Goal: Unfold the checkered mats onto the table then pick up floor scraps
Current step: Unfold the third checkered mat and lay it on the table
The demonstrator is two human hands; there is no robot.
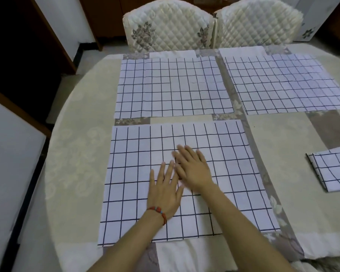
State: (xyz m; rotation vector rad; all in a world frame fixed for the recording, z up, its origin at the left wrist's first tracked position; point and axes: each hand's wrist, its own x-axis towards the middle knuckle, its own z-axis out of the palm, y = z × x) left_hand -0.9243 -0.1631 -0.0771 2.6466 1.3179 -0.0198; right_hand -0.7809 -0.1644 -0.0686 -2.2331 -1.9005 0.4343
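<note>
1. The left hand [164, 190] lies flat, palm down, fingers straight and spread, pressing on the near mat [234, 173]; a red beaded bracelet [158, 212] circles its wrist.
2. The right hand [192, 167] also lies flat with fingers straight and close together, pressed on the same mat just beyond and to the right of the left hand. The two hands touch or overlap where the left fingertips meet the side of the right hand; motion blur there makes the exact contact hard to tell.
3. The near mat is fully unfolded and lies flat at the table's near edge, left of the middle, with both hands around its centre.
4. A second unfolded checkered mat [173, 87] lies directly beyond it, towards the far edge, a narrow strip of tablecloth [82, 150] showing between the two.
5. A third unfolded mat [287, 83] lies at the far right, just beside the second, apart from it by a thin gap.
6. A folded checkered mat [332, 169] sits at the right edge of the table, well apart from the near mat, partly cut off by the frame.
7. Two quilted chair backs [167, 26] stand side by side behind the far edge.
</note>
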